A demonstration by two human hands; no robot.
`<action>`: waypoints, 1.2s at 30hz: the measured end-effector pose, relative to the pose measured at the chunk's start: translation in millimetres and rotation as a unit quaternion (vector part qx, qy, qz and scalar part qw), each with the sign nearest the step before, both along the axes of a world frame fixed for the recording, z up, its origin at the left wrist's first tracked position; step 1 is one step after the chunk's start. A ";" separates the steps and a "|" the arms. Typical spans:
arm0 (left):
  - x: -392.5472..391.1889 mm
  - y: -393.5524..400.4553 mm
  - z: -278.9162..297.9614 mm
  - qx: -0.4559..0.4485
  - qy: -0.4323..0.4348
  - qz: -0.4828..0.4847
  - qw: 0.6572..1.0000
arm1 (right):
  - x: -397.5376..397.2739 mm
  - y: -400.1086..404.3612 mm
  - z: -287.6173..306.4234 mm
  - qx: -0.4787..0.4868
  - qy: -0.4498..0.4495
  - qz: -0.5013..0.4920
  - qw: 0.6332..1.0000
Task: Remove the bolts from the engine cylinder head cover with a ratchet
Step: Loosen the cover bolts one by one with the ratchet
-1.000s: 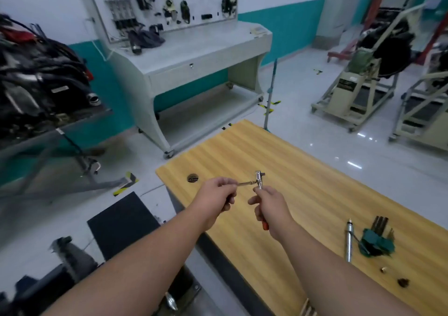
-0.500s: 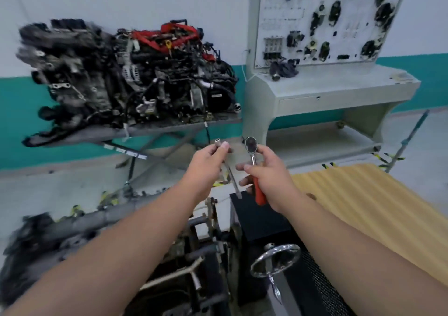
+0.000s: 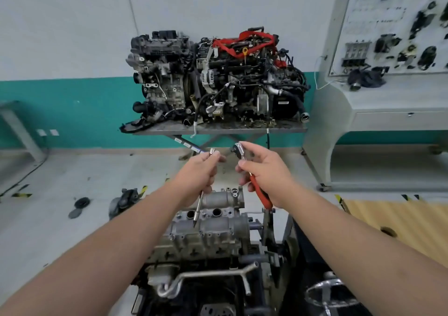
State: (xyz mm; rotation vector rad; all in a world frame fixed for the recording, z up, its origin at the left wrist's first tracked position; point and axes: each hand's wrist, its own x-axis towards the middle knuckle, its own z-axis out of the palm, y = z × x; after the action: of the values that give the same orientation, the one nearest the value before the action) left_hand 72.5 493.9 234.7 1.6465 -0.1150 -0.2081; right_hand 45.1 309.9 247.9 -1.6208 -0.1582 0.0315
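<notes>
While both are raised above the engine [image 3: 208,233], left hand [image 3: 198,172] grips extension bar [image 3: 197,209], right hand [image 3: 266,170] grips ratchet [image 3: 257,187], apart.

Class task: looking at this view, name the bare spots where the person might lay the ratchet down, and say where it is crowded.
Free: the yellow wooden table at right, bare around its round hole; the grey console shelf right of its dark bundle. Crowded: the grey metal stand under two engines, and the silver engine below both hands.

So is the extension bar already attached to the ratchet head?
No, the left hand holds the extension bar apart from the ratchet in the right hand.
</notes>
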 end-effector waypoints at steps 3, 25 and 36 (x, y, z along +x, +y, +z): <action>7.4 16.0 -8.9 -0.031 0.019 -0.039 0.999 | 12.5 18.0 0.9 -0.039 -0.018 -0.005 0.999; 82.2 95.4 -15.9 -0.064 -0.064 -0.184 0.979 | 67.8 79.0 24.2 -0.264 -0.102 -0.013 0.959; 87.8 76.9 -19.3 -0.036 -0.069 -0.165 0.983 | 78.5 64.1 31.6 -0.276 -0.067 0.037 0.958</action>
State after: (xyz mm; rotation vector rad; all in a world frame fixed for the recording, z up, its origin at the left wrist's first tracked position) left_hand 160.3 570.8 215.4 1.5611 -0.4983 -0.3378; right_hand 123.6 374.0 279.4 -2.1756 -0.3373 0.0237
